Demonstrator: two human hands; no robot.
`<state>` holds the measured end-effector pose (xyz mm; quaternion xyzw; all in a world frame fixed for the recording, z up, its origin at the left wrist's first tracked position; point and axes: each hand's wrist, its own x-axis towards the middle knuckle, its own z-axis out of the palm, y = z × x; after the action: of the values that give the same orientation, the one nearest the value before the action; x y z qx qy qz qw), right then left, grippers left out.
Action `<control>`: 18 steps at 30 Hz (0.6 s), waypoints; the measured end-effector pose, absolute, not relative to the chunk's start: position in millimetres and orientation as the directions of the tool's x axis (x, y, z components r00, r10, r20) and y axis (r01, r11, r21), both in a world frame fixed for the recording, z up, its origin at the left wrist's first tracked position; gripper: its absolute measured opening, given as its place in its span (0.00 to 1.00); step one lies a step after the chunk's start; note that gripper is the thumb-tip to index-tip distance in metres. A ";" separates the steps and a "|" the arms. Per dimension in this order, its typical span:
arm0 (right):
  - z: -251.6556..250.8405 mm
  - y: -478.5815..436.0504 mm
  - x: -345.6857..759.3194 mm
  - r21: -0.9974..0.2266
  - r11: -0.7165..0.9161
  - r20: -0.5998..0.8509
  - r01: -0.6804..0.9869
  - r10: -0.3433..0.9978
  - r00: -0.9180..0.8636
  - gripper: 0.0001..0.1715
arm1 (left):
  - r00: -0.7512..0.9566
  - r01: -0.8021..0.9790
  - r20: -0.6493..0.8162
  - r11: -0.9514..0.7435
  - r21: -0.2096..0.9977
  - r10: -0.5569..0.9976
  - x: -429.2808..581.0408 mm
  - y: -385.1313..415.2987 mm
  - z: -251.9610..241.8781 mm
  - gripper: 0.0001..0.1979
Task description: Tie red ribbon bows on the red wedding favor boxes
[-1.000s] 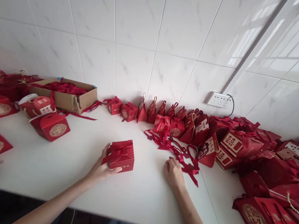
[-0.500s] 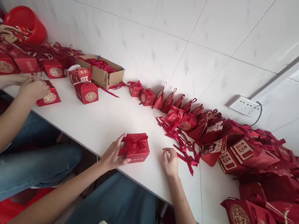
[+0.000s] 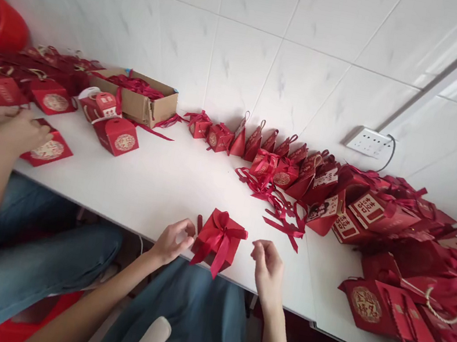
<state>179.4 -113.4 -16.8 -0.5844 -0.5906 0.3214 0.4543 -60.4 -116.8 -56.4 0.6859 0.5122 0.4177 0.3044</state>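
Note:
A small red gift box (image 3: 209, 228) with a ribbon bow (image 3: 224, 232) on top sits near the table's front edge, between my hands. The bow's tails hang over the side facing me. To the left of the box is my left hand (image 3: 174, 241), fingers curved and a gap between thumb and forefinger, holding nothing. My right hand (image 3: 269, 272) is on the box's right, just off the bow's end, its fingers curled together with nothing visible in them. Loose red ribbons (image 3: 286, 216) lie beyond it.
Finished-looking red boxes (image 3: 219, 137) line the wall, with a large pile (image 3: 398, 213) at right. A cardboard box (image 3: 162, 109) of ribbons stands at back left, near a red bucket (image 3: 11, 23). A co-worker's hands (image 3: 16, 133) touch another box (image 3: 53, 149). A power strip (image 3: 368, 141) hangs on the wall.
My left hand has let go of the gift box, which now sits turned with its bow tails toward me. My right hand has come closer to it. The view has shifted right.

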 end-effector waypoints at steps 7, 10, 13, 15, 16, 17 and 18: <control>-0.7 -155.2 157.5 -0.840 -0.134 -0.298 0.526 0.924 -0.240 0.29 | -0.020 0.493 0.186 -0.152 0.856 0.982 -37.0 -128.2 -39.8 0.13; -5.2 -157.3 155.5 -0.851 -0.146 -0.328 0.505 0.899 -0.291 0.26 | -0.024 0.499 0.138 -0.108 0.860 0.990 -34.8 -134.0 -40.4 0.13; -9.4 -156.4 154.7 -0.867 -0.153 -0.310 0.475 0.911 -0.272 0.26 | -0.021 0.510 0.090 -0.067 0.857 0.996 -34.2 -139.5 -40.9 0.17; -9.9 -156.1 154.2 -0.880 -0.161 -0.308 0.448 0.910 -0.278 0.25 | -0.020 0.535 0.061 -0.041 0.844 0.998 -33.2 -143.0 -39.6 0.18; -9.6 -156.1 154.0 -0.887 -0.154 -0.298 0.436 0.911 -0.286 0.24 | -0.021 0.555 0.047 -0.027 0.832 0.999 -32.7 -144.7 -38.2 0.17; -9.0 -156.3 153.9 -0.894 -0.143 -0.283 0.425 0.914 -0.289 0.24 | -0.025 0.576 0.032 -0.012 0.817 0.999 -32.3 -146.4 -36.5 0.16; -8.4 -156.5 154.0 -0.900 -0.132 -0.268 0.415 0.918 -0.291 0.23 | -0.029 0.596 0.010 0.009 0.803 1.000 -32.0 -148.2 -34.3 0.16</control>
<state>154.0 -156.5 -8.4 -0.5440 -0.6129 0.5195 0.2421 -32.0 -148.2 -34.3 0.6241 0.6393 0.3253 0.3098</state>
